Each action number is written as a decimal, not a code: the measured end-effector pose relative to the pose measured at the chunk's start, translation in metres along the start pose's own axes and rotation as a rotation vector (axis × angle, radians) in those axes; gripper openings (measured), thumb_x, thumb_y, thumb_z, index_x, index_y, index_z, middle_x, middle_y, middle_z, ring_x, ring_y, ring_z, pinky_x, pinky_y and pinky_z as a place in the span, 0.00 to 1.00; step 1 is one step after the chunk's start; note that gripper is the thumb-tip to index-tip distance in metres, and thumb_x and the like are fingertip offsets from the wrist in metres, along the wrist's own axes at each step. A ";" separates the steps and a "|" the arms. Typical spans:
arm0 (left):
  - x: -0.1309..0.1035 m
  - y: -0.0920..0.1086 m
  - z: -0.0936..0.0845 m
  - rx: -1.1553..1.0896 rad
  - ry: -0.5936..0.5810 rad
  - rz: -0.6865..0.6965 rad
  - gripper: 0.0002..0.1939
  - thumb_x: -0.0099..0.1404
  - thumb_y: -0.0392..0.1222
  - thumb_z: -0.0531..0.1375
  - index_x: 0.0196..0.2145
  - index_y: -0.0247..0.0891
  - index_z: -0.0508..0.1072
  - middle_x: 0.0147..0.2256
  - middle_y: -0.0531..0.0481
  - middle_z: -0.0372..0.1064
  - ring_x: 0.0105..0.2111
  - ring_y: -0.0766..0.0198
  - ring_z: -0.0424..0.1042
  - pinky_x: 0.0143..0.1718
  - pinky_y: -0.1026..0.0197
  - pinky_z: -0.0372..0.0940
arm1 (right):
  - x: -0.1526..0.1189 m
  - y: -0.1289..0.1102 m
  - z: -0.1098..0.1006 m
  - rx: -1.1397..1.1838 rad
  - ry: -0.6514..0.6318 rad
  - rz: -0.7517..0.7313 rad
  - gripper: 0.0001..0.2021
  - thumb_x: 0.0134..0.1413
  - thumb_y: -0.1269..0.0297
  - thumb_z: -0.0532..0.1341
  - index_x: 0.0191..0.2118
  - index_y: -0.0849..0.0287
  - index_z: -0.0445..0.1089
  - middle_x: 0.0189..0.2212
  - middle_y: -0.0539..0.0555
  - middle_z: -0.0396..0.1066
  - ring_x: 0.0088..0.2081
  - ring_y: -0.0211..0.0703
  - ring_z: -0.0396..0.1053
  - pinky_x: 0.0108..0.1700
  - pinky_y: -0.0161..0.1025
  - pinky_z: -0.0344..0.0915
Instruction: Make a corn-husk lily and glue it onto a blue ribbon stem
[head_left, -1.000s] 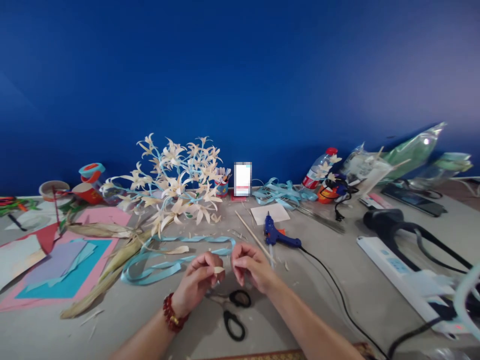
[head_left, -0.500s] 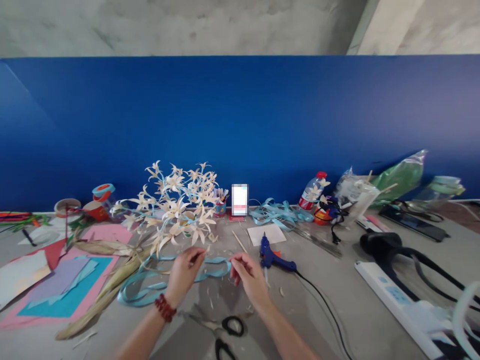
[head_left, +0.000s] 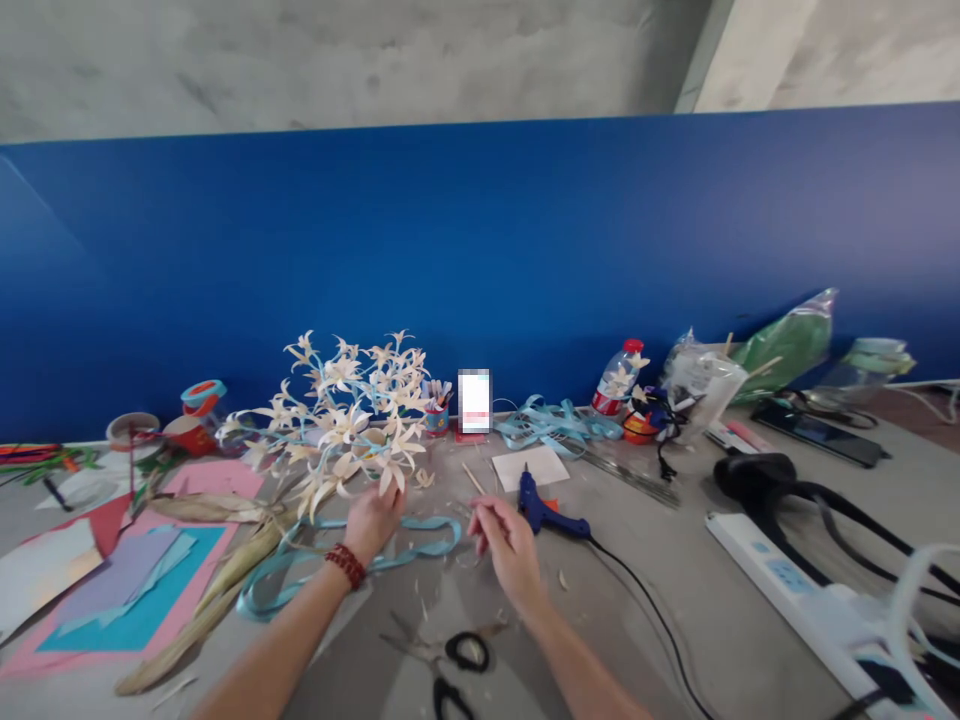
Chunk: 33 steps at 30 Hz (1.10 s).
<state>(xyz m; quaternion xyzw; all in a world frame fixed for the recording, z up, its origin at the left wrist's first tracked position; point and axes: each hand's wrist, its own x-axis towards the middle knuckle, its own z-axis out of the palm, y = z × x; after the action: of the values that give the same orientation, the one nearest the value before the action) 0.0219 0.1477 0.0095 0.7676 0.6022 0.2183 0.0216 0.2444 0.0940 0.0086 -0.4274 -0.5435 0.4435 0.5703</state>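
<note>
Left hand (head_left: pixel 373 525): reaching forward, fingers tucked in at the lower front blossoms; red beaded bracelet (head_left: pixel 345 566) at the wrist.
Right hand (head_left: pixel 511 548): apart from the left, fingers curled inward and close together above the table (head_left: pixel 645 590).
Grip: the left fingertips are hidden among petals and the right ones are small and blurred, so I cannot tell whether either set is pinching something.
Flower bunch (head_left: pixel 345 425): pale blossoms on light blue stems, right at the left fingers and spreading beyond them and to their left.
Blue ribbon (head_left: pixel 439 547): looped on the table below the left fingers, one end of the loop near the right fingers.
Thin stick (head_left: pixel 472 478): just beyond the right fingers.
Glue gun (head_left: pixel 551 515): blue, lying just right of the right fingers, its cord trailing toward the wearer.
White card (head_left: pixel 547 462): beyond the right fingers, just behind the glue gun.
Scissors (head_left: pixel 436 658): lying with blades spread, nearer the wearer than both sets of fingers.
Dried husks (head_left: pixel 217 590): left of the left fingers.
Coloured paper (head_left: pixel 161 600): farther left, past the husks.
Ribbon heap (head_left: pixel 551 425): beyond the right fingers, toward the blue wall (head_left: pixel 480 240).
Power strip (head_left: pixel 780 590): well to the right of the right fingers.
</note>
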 end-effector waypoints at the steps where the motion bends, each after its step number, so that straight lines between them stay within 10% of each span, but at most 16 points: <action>1: -0.011 -0.001 -0.004 -0.003 -0.019 0.005 0.15 0.70 0.40 0.49 0.41 0.36 0.75 0.32 0.41 0.74 0.31 0.54 0.74 0.33 0.57 0.64 | 0.000 -0.003 -0.002 0.014 0.035 -0.016 0.16 0.63 0.51 0.56 0.37 0.59 0.69 0.24 0.49 0.69 0.21 0.36 0.64 0.23 0.32 0.61; 8: -0.077 0.005 -0.015 0.027 -0.118 0.230 0.10 0.65 0.39 0.57 0.43 0.41 0.75 0.44 0.43 0.73 0.45 0.51 0.69 0.48 0.48 0.63 | 0.007 -0.021 -0.011 0.010 0.135 -0.109 0.13 0.61 0.55 0.59 0.29 0.58 0.66 0.20 0.48 0.66 0.22 0.37 0.63 0.26 0.33 0.62; 16: -0.070 -0.027 -0.035 0.183 0.013 0.180 0.12 0.66 0.35 0.53 0.37 0.42 0.77 0.41 0.43 0.75 0.45 0.48 0.69 0.51 0.42 0.57 | -0.006 -0.065 -0.048 -0.236 0.085 -0.128 0.07 0.60 0.61 0.59 0.38 0.56 0.72 0.37 0.55 0.73 0.32 0.43 0.70 0.33 0.37 0.68; 20: -0.077 -0.039 -0.040 0.228 0.054 0.129 0.19 0.65 0.35 0.54 0.53 0.40 0.71 0.49 0.39 0.72 0.48 0.45 0.68 0.49 0.43 0.59 | -0.033 -0.062 -0.066 -0.518 0.046 -0.103 0.12 0.64 0.62 0.53 0.43 0.57 0.73 0.35 0.55 0.76 0.33 0.46 0.72 0.37 0.39 0.67; 26: -0.089 -0.004 -0.037 -0.057 -0.022 0.327 0.11 0.66 0.36 0.55 0.43 0.43 0.75 0.47 0.45 0.73 0.49 0.51 0.68 0.55 0.44 0.56 | -0.021 -0.029 -0.048 -1.366 -0.532 -0.195 0.11 0.64 0.71 0.54 0.43 0.59 0.73 0.41 0.58 0.76 0.44 0.48 0.71 0.44 0.39 0.65; 33: -0.104 0.019 -0.041 -0.256 -0.143 0.356 0.10 0.66 0.35 0.56 0.41 0.43 0.74 0.41 0.45 0.74 0.45 0.52 0.70 0.56 0.43 0.56 | 0.018 -0.007 -0.007 -1.512 -0.847 -0.268 0.11 0.57 0.79 0.56 0.32 0.63 0.76 0.31 0.59 0.78 0.39 0.49 0.73 0.40 0.41 0.64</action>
<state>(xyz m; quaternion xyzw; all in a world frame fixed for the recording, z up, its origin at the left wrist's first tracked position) 0.0053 0.0357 0.0198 0.8662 0.4216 0.2386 0.1225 0.2523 0.1095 0.0196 -0.4227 -0.9036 0.0151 -0.0683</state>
